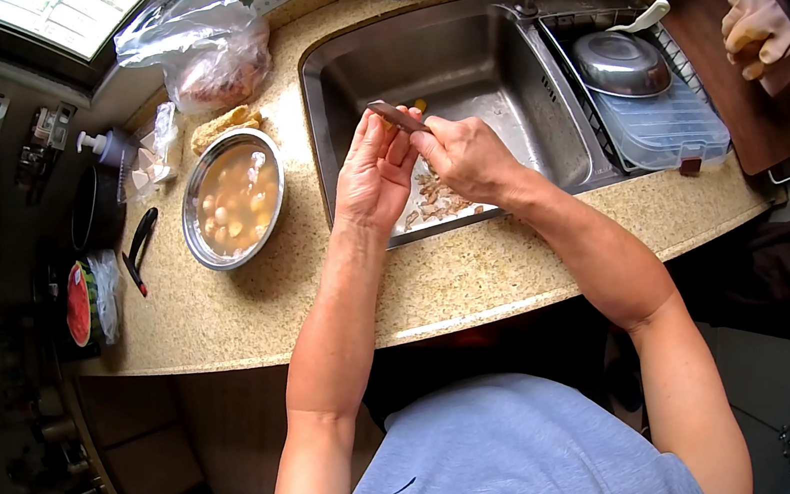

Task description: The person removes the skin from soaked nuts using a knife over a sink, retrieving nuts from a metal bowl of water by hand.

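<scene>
Over the near left part of the sink [468, 45], my two hands meet. My right hand [473, 157] is closed round the handle of a knife [397, 115], whose dark blade points up and left across my left fingers. My left hand [372, 174] is turned palm up with its fingers curled under the blade; what it holds is mostly hidden. A small yellow bit [421, 105] shows beside the fingertips, and I cannot tell whether it is held. Brownish peelings [439, 198] lie in the sink below. To the left, a metal bowl [195, 237] holds cloudy liquid with several round pale pieces.
Behind the bowl sit a yellowish sponge-like thing [226, 124] and a clear plastic bag [213, 65]. A black-handled tool [142, 250] lies left. Right of the sink, a drying rack holds a metal lid [622, 63] and a clear box [661, 129], beside a brown board [733, 68].
</scene>
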### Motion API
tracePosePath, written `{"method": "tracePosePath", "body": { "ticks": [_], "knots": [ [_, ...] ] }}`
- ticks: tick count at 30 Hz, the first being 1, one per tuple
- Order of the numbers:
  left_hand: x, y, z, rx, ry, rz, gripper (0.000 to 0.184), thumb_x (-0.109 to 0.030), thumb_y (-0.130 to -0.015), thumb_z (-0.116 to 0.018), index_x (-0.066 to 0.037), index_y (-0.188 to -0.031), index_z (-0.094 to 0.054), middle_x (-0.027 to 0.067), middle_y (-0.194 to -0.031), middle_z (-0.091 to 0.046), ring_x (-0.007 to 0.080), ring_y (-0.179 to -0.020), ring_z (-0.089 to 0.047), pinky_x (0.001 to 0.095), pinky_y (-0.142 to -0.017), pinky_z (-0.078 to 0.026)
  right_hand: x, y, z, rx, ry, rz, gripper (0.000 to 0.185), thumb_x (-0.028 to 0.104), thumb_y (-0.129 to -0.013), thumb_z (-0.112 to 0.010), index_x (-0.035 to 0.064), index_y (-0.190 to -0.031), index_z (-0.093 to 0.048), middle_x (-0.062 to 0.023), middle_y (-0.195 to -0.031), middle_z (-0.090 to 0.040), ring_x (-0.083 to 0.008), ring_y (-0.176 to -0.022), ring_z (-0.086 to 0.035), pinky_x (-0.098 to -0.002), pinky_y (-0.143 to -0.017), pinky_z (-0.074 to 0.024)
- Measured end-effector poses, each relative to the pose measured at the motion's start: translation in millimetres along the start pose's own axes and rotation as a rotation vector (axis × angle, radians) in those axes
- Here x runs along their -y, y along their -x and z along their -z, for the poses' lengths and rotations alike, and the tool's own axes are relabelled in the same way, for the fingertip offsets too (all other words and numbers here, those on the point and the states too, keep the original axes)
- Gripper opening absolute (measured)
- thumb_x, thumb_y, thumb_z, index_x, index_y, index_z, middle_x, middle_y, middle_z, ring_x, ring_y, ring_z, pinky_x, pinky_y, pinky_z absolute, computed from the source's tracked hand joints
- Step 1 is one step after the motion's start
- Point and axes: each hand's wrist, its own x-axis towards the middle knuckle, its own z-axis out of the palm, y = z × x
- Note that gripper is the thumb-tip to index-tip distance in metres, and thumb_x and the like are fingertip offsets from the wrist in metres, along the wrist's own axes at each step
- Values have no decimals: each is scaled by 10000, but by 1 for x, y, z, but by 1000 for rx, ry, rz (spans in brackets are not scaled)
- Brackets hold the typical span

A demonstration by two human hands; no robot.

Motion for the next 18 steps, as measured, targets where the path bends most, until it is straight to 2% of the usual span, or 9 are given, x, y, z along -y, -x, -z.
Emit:
{"method": "tracePosePath", "body": {
  "ticks": [3, 10, 18],
  "knots": [
    [2, -4, 11, -35, -1, 17, 256, -214, -970, -658, -56, -1171, -658, 114, -1193, -680, 262, -1182, -631, 404, -1040, -517, -2, -2, 0, -48, 6, -85, 326, 297, -993, -528, 11, -872, -625, -241, -709, -652, -436, -695, -658, -515, -636, -515],
    [1, -1, 0, 24, -28, 6, 240, -231, -981, -645, -75, -1163, -662, 87, -1148, -697, 233, -1172, -630, 371, -1032, -520, 3, 1, 1, 13, -34, -9, 339, 298, -992, -520, 9, -858, -633, -240, -713, -654, -435, -696, -658, -504, -644, -523],
    [0, -3, 2, -12, -82, -79, 214, -192, -992, -624, -89, -1176, -659, 105, -1156, -701, 235, -1147, -650, 406, -1023, -529, 7, -3, 15, 6, -87, -82, 354, 312, -987, -529, 11, -847, -652, -226, -754, -675, -400, -718, -678, -478, -659, -526]
  ]
}}
